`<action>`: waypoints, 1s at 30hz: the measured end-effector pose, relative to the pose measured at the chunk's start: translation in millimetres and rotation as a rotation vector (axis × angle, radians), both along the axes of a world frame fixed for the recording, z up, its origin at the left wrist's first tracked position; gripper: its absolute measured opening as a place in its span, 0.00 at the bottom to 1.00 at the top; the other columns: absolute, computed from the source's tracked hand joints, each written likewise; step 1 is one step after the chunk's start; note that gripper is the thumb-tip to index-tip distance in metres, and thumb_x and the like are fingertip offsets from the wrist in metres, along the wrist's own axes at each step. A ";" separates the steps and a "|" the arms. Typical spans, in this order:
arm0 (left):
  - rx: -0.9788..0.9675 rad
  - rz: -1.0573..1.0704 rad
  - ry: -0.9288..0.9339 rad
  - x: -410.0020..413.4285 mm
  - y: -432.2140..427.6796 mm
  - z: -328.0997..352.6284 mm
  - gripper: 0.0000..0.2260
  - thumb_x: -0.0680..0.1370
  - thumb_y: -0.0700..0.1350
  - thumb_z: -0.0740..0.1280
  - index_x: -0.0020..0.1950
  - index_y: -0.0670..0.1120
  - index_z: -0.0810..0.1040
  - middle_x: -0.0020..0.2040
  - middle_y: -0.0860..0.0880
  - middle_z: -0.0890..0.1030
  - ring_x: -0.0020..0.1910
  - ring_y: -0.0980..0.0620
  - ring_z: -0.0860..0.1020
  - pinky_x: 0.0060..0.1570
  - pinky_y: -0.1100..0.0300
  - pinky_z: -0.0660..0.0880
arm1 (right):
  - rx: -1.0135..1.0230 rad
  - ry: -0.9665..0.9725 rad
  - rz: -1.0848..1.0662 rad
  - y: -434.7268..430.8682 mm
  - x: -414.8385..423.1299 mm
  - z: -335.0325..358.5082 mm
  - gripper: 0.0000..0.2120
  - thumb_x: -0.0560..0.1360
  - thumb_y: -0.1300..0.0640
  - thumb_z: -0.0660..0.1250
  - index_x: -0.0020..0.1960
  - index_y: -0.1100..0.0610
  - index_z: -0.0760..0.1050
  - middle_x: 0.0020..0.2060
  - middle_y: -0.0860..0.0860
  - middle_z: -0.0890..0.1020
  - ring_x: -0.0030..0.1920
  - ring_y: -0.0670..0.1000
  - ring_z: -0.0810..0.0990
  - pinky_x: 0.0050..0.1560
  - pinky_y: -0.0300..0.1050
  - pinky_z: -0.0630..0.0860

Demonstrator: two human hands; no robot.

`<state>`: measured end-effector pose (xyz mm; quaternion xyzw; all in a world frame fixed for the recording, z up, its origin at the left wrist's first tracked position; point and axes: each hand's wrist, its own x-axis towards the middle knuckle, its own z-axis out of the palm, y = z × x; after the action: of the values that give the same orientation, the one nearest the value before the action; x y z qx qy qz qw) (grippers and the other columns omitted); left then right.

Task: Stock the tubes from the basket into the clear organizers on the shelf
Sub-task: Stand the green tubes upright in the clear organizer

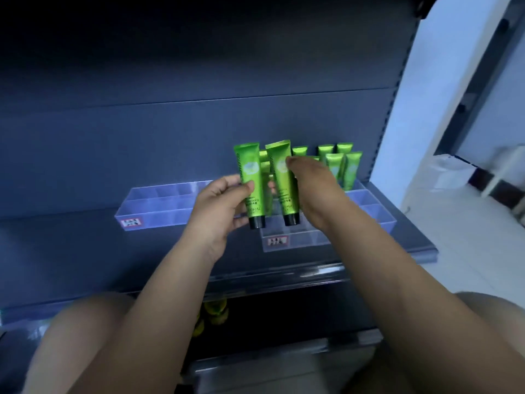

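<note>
While held cap-down over the shelf (85,245), not yet safe from mishap.

Head view, holds first. Left hand (218,200) pinching one green tube (251,180) low on its body, thumb across the front, fingers behind. Right hand (309,180) curled round a second green tube (282,180) at its upper half, thumb hidden. Both upright, black caps hanging just above the right clear organizer (295,240), seated in no compartment so far. Behind and to the right, stocked tubes (335,163) standing crimp-up in the same organizer. Left clear organizer (159,206) apart to the left, visible cells bare.

Likely trouble, as a judgement:
- slipping from the light left pinch, thanks to glossy skin;
- landing on a divider instead of in a cell, thanks to walls nearly invisible against the dark shelf;
- toppling the standing row with the right wrist, thanks to narrow round caps as the only footing;
- nudging the light organizer toward the shelf's front lip.

Materials and shapes: soft, shiny green plastic, wide flat crimp on top, tapering to a small black cylinder cap; rigid transparent boxes with thin partitions and a red-and-white sticker (277,240) on the front wall; matt dark shelf.

Below, blurred yellow-green shapes (216,311); impossible to say whether in the basket.
</note>
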<state>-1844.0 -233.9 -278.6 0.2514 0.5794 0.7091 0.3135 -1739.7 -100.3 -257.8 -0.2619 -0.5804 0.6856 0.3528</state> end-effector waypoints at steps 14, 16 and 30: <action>-0.157 -0.133 0.269 49.4 124.8 -5.8 0.24 0.69 0.46 0.77 0.59 0.39 0.73 0.57 0.32 0.77 0.49 0.41 0.80 0.43 0.44 0.84 | 0.175 -0.027 -0.102 108.1 90.7 -24.7 0.08 0.82 0.63 0.64 0.48 0.62 0.81 0.40 0.56 0.84 0.41 0.57 0.83 0.48 0.51 0.81; -0.156 -0.109 0.314 46.6 137.9 -2.9 0.18 0.73 0.46 0.78 0.49 0.37 0.73 0.46 0.36 0.74 0.47 0.44 0.79 0.41 0.48 0.85 | 0.198 -0.029 -0.104 119.9 90.6 -19.9 0.08 0.81 0.63 0.66 0.45 0.57 0.81 0.36 0.51 0.84 0.39 0.51 0.82 0.44 0.47 0.79; -0.227 -0.062 0.817 32.4 201.2 43.4 0.10 0.72 0.42 0.79 0.50 0.41 0.84 0.40 0.47 0.79 0.33 0.54 0.72 0.31 0.65 0.67 | 0.129 -0.055 -0.280 169.7 82.1 -27.8 0.07 0.78 0.64 0.68 0.43 0.56 0.81 0.36 0.54 0.83 0.37 0.54 0.81 0.51 0.64 0.82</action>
<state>-1811.6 -32.7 -235.2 0.4929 0.7226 0.4731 0.1051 -1657.6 69.4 -285.7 -0.3356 -0.5904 0.5838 0.4449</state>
